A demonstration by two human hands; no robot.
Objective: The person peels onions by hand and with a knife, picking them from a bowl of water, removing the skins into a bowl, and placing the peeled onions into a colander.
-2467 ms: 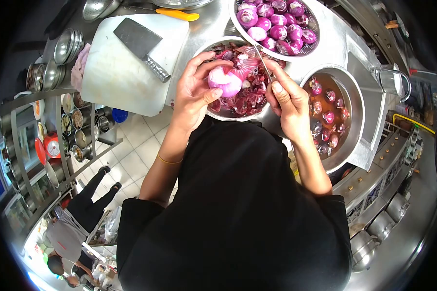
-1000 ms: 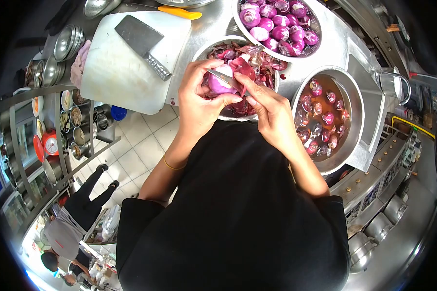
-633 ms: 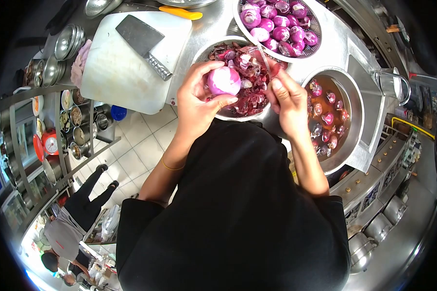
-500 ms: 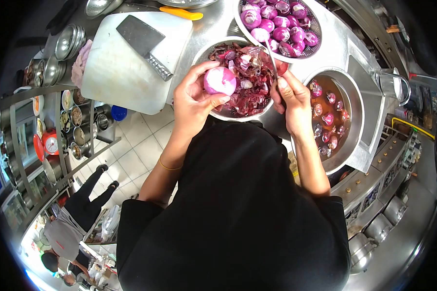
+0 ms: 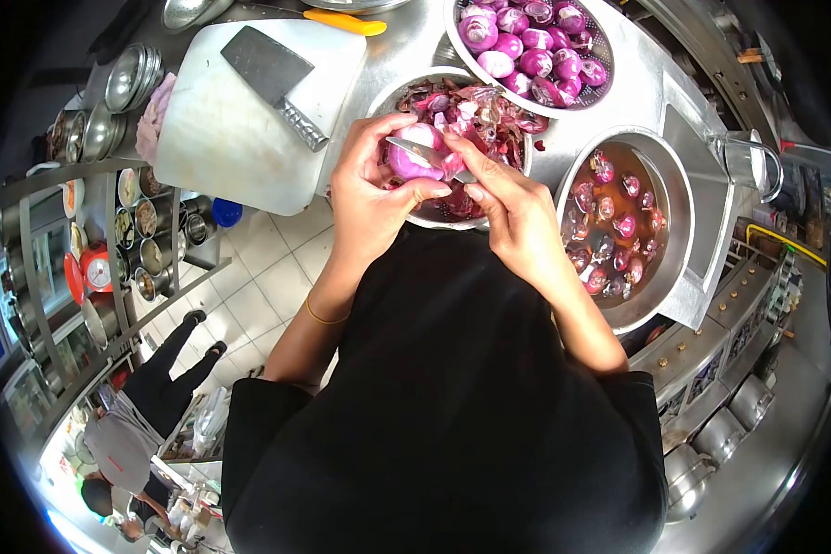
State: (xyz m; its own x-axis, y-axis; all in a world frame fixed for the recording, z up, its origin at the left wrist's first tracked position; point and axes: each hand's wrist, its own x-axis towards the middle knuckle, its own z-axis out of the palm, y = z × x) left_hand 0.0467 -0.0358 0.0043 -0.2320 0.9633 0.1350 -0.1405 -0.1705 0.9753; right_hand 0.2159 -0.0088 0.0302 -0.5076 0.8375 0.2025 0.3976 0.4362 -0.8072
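My left hand (image 5: 367,187) is wrapped round a partly peeled red onion (image 5: 403,162), purple with a white patch. In my right hand (image 5: 511,203) is a small knife (image 5: 415,148), its blade lying across the onion's top. The knife's handle is hidden by my fingers. Both hands are above a metal bowl (image 5: 384,100) heaped with dark red onion skins (image 5: 503,120). Peeled red onions (image 5: 536,63) fill a perforated colander at the upper right. On the right, unpeeled onions (image 5: 624,225) float in brownish water in a large steel basin (image 5: 680,198).
A cleaver (image 5: 266,69) lies on a white cutting board (image 5: 208,129) at the left, with a yellow handle (image 5: 344,23) behind it. A metal pitcher (image 5: 743,164) stands beyond the basin. Shelves with containers (image 5: 145,219) and another person (image 5: 125,443) are at lower left.
My right hand has moved left from the bowl's right side to the onion, bringing the knife blade onto it. My left hand stays almost in place, still holding the onion.
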